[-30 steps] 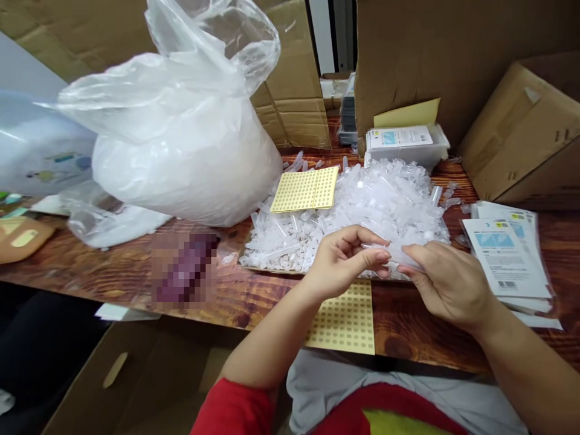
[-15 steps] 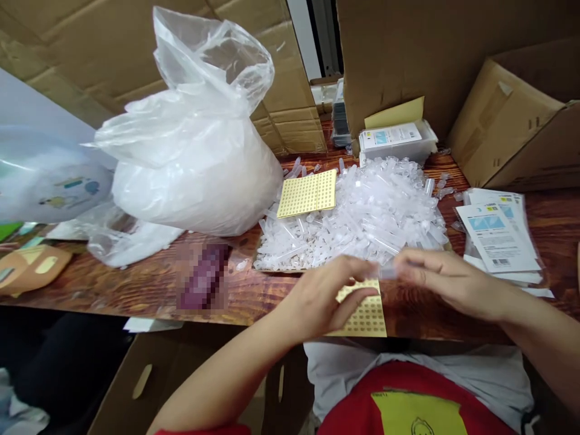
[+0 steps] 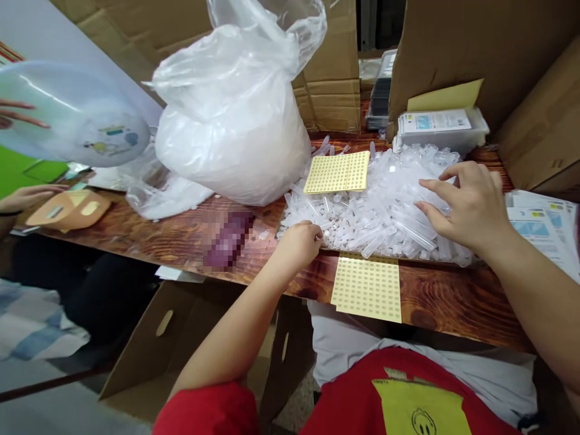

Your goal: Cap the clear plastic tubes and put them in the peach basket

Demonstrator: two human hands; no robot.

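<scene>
While the left hand [image 3: 299, 240] rests curled at the near edge of the tubes [image 3: 385, 199] heaped on the counter [image 3: 181, 241], gripping nothing visible, the right hand [image 3: 466, 205] hovers spread-fingered over them, seemingly choosing one, which calls for a careful pinch.

No wording can be read. Printed leaflets [image 3: 541, 226] just right of the right hand [image 3: 466, 205] and the label on the clear box [image 3: 441, 127] beyond it are too small to make out.
</scene>
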